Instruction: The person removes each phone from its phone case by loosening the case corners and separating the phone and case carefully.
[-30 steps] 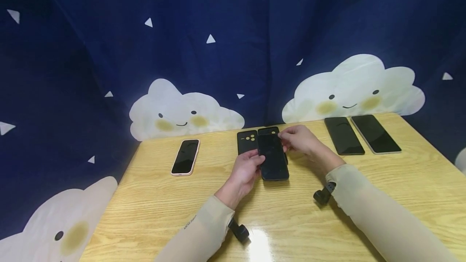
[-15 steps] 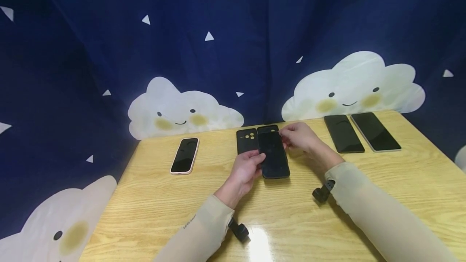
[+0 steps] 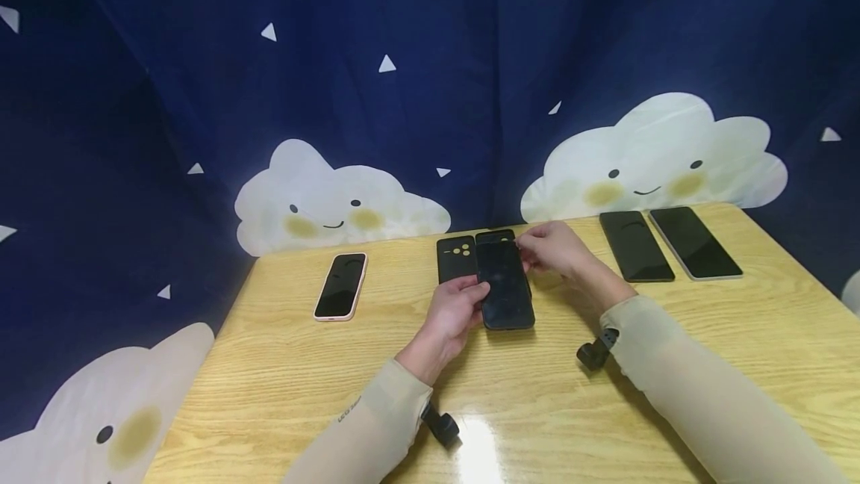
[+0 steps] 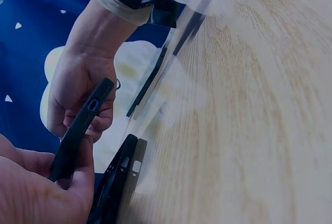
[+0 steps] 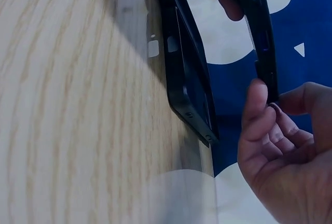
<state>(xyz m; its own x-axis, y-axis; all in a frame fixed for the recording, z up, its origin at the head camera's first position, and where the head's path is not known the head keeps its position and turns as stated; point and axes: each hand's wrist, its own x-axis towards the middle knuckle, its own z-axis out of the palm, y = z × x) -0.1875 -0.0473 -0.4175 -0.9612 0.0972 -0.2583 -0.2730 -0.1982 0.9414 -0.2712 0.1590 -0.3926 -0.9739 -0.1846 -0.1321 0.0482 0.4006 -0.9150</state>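
My left hand (image 3: 452,311) grips a black phone (image 3: 505,291) by its left side, thumb over the dark screen. At the phone's upper right corner, my right hand (image 3: 552,249) pinches the edge with thumb and fingers. The right wrist view shows a small dark curled bit of edge (image 5: 274,109) at those fingertips; whether it belongs to a case is unclear. In the left wrist view the held phone (image 4: 82,125) is edge-on, above the table, its port showing. A black phone case (image 3: 455,254) with camera holes lies behind my left hand. A second black case (image 3: 495,235) is partly hidden behind the phone.
A pink-edged phone (image 3: 341,287) lies on the wooden table (image 3: 269,364) at the left. Two dark phones, one black (image 3: 636,246) and one silver-edged (image 3: 696,243), lie at the right. A blue cloud-patterned curtain (image 3: 403,110) hangs behind the table.
The head view has tilted slightly, so the scene sits a little higher in frame. Both hands keep their hold on the phone, with only a very slight shift of the right hand.
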